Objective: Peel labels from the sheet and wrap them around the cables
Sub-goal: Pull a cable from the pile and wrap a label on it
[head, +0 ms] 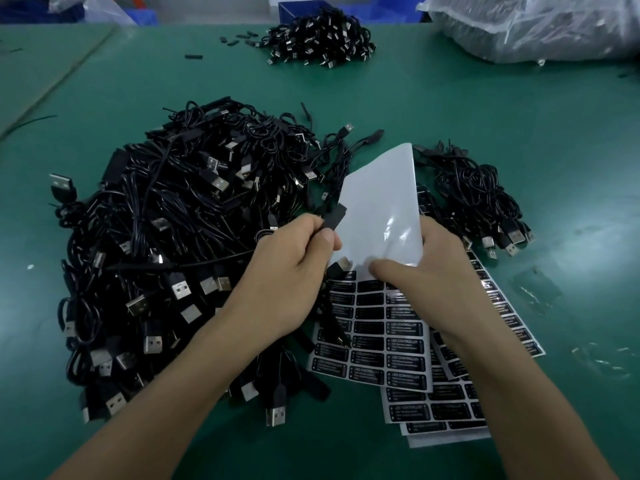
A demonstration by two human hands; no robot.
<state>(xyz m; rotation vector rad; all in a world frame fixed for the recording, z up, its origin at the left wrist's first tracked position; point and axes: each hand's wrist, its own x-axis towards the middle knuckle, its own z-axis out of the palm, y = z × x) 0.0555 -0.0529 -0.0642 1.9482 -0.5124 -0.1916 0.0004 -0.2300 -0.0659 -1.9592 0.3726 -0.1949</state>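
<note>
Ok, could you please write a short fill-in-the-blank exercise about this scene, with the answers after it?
1. The left hand grips a black ____.
2. The right hand bends back the top label sheet, showing its ____ underside.
3. The table is ____.
4. The biggest cable pile lies on the person's ____ side.

Missing words: cable, white, green, left.

I see a green table (450,98) carrying a big pile of black USB cables (173,254) at left. A smaller bundle (485,202) lies right of centre, and a third heap (322,39) sits far back, with small black pieces (239,38) just left of it. Fanned label sheets (433,403) lie near right, clear film scraps (535,289) further right, and a plastic bag (536,26) far right.
</note>
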